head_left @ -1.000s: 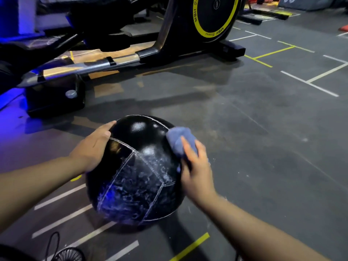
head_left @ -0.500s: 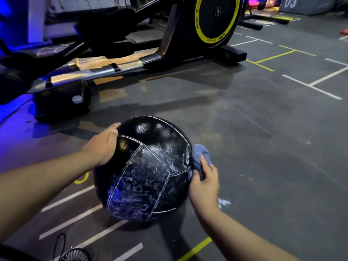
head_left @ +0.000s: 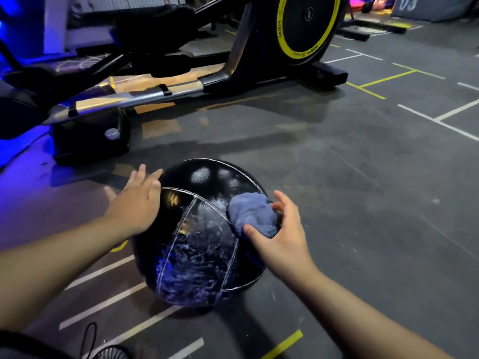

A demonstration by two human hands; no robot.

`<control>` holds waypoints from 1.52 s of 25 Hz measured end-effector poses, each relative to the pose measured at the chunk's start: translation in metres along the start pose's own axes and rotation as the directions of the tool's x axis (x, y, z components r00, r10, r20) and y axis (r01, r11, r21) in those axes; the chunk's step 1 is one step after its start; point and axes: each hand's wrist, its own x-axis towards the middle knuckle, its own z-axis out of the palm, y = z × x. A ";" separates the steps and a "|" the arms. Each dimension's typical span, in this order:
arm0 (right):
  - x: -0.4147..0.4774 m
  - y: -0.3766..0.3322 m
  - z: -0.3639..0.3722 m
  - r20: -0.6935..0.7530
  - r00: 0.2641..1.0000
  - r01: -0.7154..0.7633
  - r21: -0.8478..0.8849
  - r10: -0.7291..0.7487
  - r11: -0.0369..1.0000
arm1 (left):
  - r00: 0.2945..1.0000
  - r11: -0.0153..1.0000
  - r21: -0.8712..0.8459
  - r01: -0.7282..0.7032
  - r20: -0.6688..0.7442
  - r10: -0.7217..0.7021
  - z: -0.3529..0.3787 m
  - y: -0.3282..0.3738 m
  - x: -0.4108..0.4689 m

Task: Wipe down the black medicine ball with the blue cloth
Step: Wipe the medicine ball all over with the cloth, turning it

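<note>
A black medicine ball (head_left: 197, 244) with white seams and wet streaks sits on the dark gym floor in front of me. My left hand (head_left: 136, 203) lies flat against its upper left side with the fingers straight. A bunched blue cloth (head_left: 252, 215) rests on the ball's upper right. My right hand (head_left: 281, 234) holds the cloth between thumb and curled fingers against the ball.
A black and yellow exercise machine (head_left: 305, 29) with a silver rail (head_left: 124, 99) stands just behind the ball. White and yellow floor lines (head_left: 440, 117) cross the rubber floor. A small round fan (head_left: 111, 352) with a cord lies at the bottom left.
My right hand has brought the cloth up from the ball's right side onto its upper right. My left hand's fingers have straightened and spread on the left side.
</note>
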 end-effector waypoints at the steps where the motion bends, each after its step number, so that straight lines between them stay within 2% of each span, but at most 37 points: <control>1: 0.009 -0.003 -0.006 0.060 0.998 -0.030 -0.047 0.033 0.998 | 0.999 0.999 0.019 -0.039 -0.033 0.039 -0.001 0.000 0.000; 2: 0.017 -0.005 -0.011 0.090 0.995 -0.043 -0.072 0.049 0.996 | 0.992 0.995 0.023 -0.102 -0.073 0.103 -0.003 0.003 -0.002; 4: 0.030 -0.011 -0.018 0.106 0.990 -0.085 -0.048 0.090 0.995 | 0.939 0.947 -0.015 -0.320 -0.140 0.314 -0.010 0.015 -0.001; 6: 0.037 -0.011 -0.020 0.164 0.976 -0.150 0.028 0.144 0.988 | 0.857 0.858 -0.059 -0.511 -0.117 0.502 -0.016 0.034 0.005; 7: 0.040 -0.010 -0.021 0.198 0.965 -0.184 0.050 0.171 0.982 | 0.836 0.833 -0.070 -0.549 -0.078 0.544 -0.016 0.042 0.010; 9: 0.049 -0.011 -0.030 0.211 0.950 -0.254 0.090 0.231 0.963 | 0.844 0.841 -0.086 -0.535 -0.005 0.536 -0.011 0.050 0.018; 10: 0.057 -0.011 -0.038 0.166 0.948 -0.298 0.153 0.272 0.942 | 0.861 0.857 -0.100 -0.505 0.013 0.509 -0.007 0.050 0.020; 12: 0.074 -0.011 -0.056 -0.049 0.947 -0.300 0.231 0.319 0.926 | 0.890 0.882 -0.136 -0.451 0.005 0.455 -0.001 0.049 0.019; 14: 0.083 -0.011 -0.056 -0.286 0.940 -0.205 -0.036 0.186 0.978 | 0.902 0.889 -0.156 -0.430 -0.030 0.431 0.003 0.053 0.013; 15: 0.081 -0.011 -0.046 -0.292 0.952 -0.145 -0.165 0.092 0.976 | 0.901 0.888 -0.159 -0.432 -0.044 0.431 0.004 0.059 0.009; 17: 0.069 -0.008 -0.023 -0.158 0.987 -0.026 -0.295 -0.022 0.955 | 0.893 0.881 -0.146 -0.450 -0.059 0.446 0.008 0.069 0.001; 19: 0.063 -0.009 -0.019 -0.016 0.995 0.087 -0.303 -0.096 0.949 | 0.897 0.883 -0.159 -0.441 -0.048 0.439 0.010 0.072 -0.001; 21: 0.061 -0.013 -0.033 0.096 0.988 0.142 -0.221 -0.123 0.965 | 0.919 0.888 -0.258 -0.382 -0.004 0.394 0.003 0.063 0.007; 23: 0.061 -0.011 -0.043 0.098 0.975 0.219 -0.242 -0.201 0.945 | 0.930 0.875 -0.361 -0.324 0.050 0.365 -0.010 0.050 0.018; 25: 0.059 -0.006 -0.034 0.040 0.960 0.277 -0.266 -0.277 0.923 | 0.922 0.879 -0.308 -0.363 0.017 0.387 -0.015 0.044 0.024; 27: 0.051 -0.005 -0.014 0.003 0.970 0.241 -0.159 -0.244 0.957 | 0.896 0.880 -0.169 -0.444 -0.069 0.439 -0.008 0.045 0.020; 30: 0.048 0.008 0.002 -0.139 0.944 0.277 -0.153 -0.298 0.949 | 0.858 0.831 -0.215 -0.513 -0.092 0.505 0.002 0.053 0.014; 31: 0.050 0.015 0.003 -0.198 0.945 0.238 -0.127 -0.260 0.963 | 0.865 0.835 -0.226 -0.502 -0.094 0.494 0.005 0.054 0.012; 34: 0.051 0.024 0.003 -0.343 0.939 -0.003 0.090 0.033 0.996 | 0.912 0.888 -0.207 -0.410 -0.090 0.400 0.010 0.058 0.006; 35: 0.044 0.020 0.007 -0.368 0.930 0.029 0.068 -0.002 0.997 | 0.921 0.899 -0.197 -0.390 -0.085 0.381 0.011 0.060 0.006; 36: 0.032 0.014 0.014 -0.364 0.923 0.133 -0.012 -0.128 0.991 | 0.927 0.907 -0.191 -0.374 -0.078 0.366 0.012 0.063 0.008; 37: 0.019 0.010 0.024 -0.311 0.894 0.301 -0.119 -0.323 0.946 | 0.934 0.914 -0.192 -0.358 -0.066 0.352 0.013 0.065 0.011; 38: 0.004 0.007 0.036 -0.210 0.833 0.467 -0.231 -0.512 0.854 | 0.940 0.920 -0.195 -0.341 -0.052 0.337 0.011 0.065 0.014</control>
